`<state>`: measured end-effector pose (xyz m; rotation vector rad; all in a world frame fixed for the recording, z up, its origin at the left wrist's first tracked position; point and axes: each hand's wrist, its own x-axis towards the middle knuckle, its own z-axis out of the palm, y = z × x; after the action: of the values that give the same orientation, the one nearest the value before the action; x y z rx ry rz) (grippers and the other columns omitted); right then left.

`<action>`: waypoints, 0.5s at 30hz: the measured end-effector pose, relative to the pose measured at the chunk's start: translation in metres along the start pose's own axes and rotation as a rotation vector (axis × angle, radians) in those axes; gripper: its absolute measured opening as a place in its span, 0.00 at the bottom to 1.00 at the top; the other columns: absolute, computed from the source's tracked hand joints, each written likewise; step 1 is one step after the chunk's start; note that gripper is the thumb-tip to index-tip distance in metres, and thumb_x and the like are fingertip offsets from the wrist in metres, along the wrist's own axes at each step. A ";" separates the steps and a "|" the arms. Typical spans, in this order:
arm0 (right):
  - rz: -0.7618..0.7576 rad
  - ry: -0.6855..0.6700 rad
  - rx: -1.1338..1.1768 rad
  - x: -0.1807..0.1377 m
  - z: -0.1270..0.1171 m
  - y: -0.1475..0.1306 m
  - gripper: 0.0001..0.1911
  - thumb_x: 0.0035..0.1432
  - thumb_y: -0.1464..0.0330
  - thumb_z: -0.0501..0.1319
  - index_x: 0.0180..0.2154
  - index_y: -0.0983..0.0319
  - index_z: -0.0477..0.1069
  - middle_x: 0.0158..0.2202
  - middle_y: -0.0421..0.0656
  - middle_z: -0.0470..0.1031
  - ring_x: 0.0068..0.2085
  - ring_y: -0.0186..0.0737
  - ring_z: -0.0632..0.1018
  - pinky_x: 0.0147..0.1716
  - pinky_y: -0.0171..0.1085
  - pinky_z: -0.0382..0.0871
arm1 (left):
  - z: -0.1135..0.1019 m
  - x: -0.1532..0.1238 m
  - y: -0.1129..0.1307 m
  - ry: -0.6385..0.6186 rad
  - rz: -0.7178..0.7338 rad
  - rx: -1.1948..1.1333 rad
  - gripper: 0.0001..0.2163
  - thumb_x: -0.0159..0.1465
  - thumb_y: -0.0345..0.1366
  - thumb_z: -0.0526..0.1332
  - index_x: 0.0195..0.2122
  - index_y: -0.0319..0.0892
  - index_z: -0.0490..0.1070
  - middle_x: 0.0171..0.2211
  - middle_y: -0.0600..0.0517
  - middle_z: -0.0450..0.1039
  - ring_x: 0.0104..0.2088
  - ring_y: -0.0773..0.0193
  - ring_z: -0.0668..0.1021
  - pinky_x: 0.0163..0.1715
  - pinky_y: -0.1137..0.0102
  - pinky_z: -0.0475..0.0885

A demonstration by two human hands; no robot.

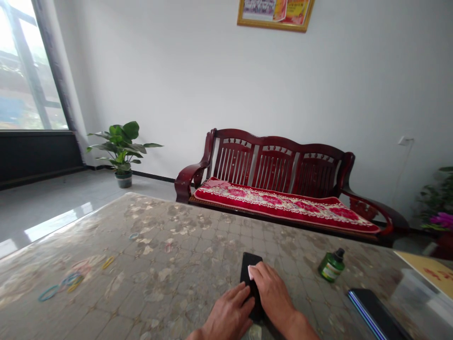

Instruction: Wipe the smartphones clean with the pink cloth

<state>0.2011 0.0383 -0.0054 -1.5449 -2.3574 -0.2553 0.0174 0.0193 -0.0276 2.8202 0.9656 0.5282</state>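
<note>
A black phone (251, 260) lies flat on the patterned tablecloth (152, 274), in front of me near the lower edge of the view. My left hand (231, 309) rests along the phone's left side, its fingers over the lower part and gripping it. My right hand (272, 290) is closed on a small white cloth or tissue (250, 272) and presses it against the phone's upper face. Most of the cloth is hidden under the fingers. The lower part of the phone is partly covered by both hands.
To the right stand a green bottle with a black cap (331, 266), a second dark phone or flat device (377, 314) and a clear plastic box (421, 293). Coloured rubber bands (71, 281) lie at left. Beyond the table is a wooden bench (272, 163).
</note>
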 end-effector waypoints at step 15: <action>0.062 -0.042 0.032 0.024 -0.005 0.002 0.12 0.63 0.80 0.54 0.37 0.59 0.72 0.37 0.42 0.73 0.40 0.39 0.74 0.40 0.35 0.65 | -0.003 0.000 0.002 0.026 0.010 0.015 0.17 0.67 0.40 0.61 0.56 0.41 0.69 0.58 0.44 0.71 0.59 0.52 0.71 0.59 0.64 0.67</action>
<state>0.1947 0.0581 0.0082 -1.6202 -2.3285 -0.1721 0.0178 0.0176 -0.0247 2.8397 0.9649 0.5626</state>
